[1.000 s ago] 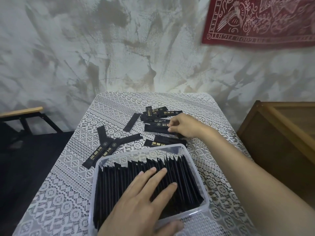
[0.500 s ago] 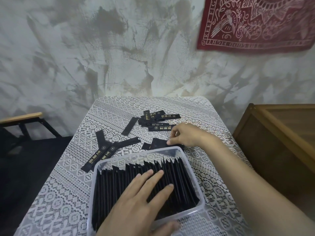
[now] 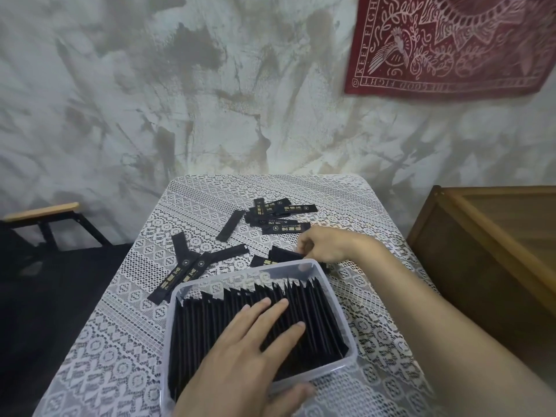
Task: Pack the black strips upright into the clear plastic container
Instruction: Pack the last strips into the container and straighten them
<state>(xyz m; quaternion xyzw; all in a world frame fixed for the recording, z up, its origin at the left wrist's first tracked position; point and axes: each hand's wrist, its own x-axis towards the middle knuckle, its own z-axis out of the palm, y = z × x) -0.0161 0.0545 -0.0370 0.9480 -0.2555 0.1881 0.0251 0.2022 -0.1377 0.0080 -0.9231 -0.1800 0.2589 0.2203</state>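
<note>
The clear plastic container (image 3: 173, 323) sits at the near end of the table, packed with upright black strips (image 3: 310, 314). My left hand (image 3: 240, 356) lies flat on top of them, fingers spread, thumb over the near rim. My right hand (image 3: 328, 246) is just beyond the container's far right corner, fingers pinched on a loose black strip (image 3: 284, 253) lying there. More loose strips lie on the cloth: a crossed group at the left (image 3: 195, 263), a single one (image 3: 231, 225), and a pile further back (image 3: 279, 216).
A white lace cloth (image 3: 120, 341) covers the table. A wooden cabinet (image 3: 487, 251) stands close on the right. A black stool with a wooden seat (image 3: 42, 212) stands left. A red cloth (image 3: 451, 43) hangs on the wall behind.
My right hand has drawn back from the far pile toward the container's far corner and now pinches a strip lying there. My left hand has stayed on the packed strips.
</note>
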